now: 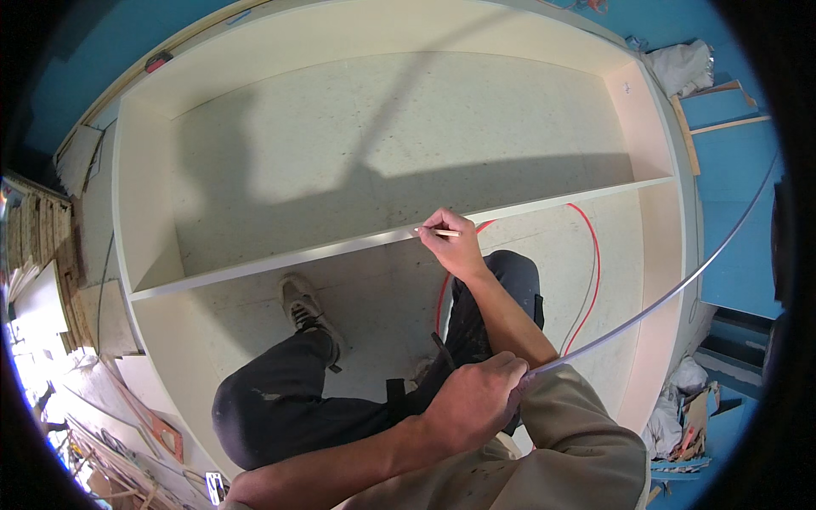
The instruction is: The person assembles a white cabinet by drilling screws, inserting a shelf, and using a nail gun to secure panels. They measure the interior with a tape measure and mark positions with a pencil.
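A large cream-coloured wooden frame lies on the floor around my legs, split lengthwise by a divider board. Over the top edge of this divider is my right hand, its fingers closed on a light-coloured pencil whose tip is at the board's edge. Closer to my body, my left hand is closed in a fist around one end of a long, thin, pale strip. The strip bows up and away to the right, past the frame's side. Its held end is hidden in the fist.
A red hose loops across the floor inside the near section. Stacked boards and a handsaw with an orange handle lie at left. Plastic bags and blue panels are at right. My shoe stands inside the frame.
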Tool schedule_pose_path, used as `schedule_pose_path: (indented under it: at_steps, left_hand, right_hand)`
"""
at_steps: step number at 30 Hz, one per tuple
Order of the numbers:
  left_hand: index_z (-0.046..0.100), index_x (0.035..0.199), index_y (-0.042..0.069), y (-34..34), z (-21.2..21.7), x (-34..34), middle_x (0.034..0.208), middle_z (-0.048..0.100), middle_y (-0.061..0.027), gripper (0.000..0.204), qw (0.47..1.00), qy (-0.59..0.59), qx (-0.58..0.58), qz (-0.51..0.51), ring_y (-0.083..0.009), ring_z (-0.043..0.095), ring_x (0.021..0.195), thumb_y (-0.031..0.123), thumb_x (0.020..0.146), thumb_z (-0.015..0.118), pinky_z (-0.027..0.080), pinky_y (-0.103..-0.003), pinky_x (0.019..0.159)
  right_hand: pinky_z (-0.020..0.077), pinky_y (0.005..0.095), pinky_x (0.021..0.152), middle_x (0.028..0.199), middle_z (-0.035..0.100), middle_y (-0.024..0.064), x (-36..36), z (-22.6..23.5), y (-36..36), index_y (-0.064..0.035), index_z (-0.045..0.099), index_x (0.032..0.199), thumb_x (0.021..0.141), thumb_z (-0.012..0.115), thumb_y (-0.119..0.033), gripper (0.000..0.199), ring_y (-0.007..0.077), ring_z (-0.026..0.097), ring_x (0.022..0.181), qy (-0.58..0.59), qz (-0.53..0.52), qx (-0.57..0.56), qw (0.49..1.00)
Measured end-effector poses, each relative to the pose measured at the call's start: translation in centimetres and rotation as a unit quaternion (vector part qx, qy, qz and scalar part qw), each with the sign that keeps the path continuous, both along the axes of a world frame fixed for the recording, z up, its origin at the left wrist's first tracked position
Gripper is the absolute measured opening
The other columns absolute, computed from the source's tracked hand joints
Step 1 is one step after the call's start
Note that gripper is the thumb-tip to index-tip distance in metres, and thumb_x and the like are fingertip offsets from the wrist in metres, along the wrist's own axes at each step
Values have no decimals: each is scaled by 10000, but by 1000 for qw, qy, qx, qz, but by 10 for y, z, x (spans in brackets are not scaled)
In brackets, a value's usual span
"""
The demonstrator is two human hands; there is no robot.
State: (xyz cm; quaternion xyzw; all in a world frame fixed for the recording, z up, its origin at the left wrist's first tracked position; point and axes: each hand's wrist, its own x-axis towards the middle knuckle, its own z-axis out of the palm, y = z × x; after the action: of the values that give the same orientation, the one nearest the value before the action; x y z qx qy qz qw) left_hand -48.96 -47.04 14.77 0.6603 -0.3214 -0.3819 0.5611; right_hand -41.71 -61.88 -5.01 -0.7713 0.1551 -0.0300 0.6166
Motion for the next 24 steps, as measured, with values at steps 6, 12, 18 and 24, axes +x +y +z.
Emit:
schedule_pose_path:
  at_steps: [6,12,18,24]
  left_hand:
    - [558,915,1,1,1,-2,820,566,-159,143,1000,12,-27,8,-345,596,745,138,946,531,492,-439,638]
    - [570,946,13,-4,5,3,832,565,-164,185,1000,13,-8,0,-352,598,773,185,969,507,492,-444,662]
    - [553,996,26,-15,-43,-54,871,581,-205,273,996,-56,-73,-3,-384,599,843,277,985,448,474,-460,733]
    - [610,784,-11,3,-7,-30,795,610,-230,265,990,-141,-21,-9,-433,581,736,205,885,494,458,-503,679]
  right_hand:
    - [439,236,579,678,623,13,0,3,-3,-14,579,780,822,691,-64,130,52,547,636,-8,-12,-15,1000]
    - [425,233,591,674,596,-2,-2,2,-20,-14,585,764,820,689,-67,130,53,529,656,12,53,-12,998]
    - [441,271,609,684,571,29,-16,1,-12,-12,581,730,812,691,-54,144,99,532,668,-61,55,-83,993]
    - [406,212,472,638,587,49,-19,6,-18,-29,567,742,913,566,-67,175,82,533,535,4,-9,138,990]
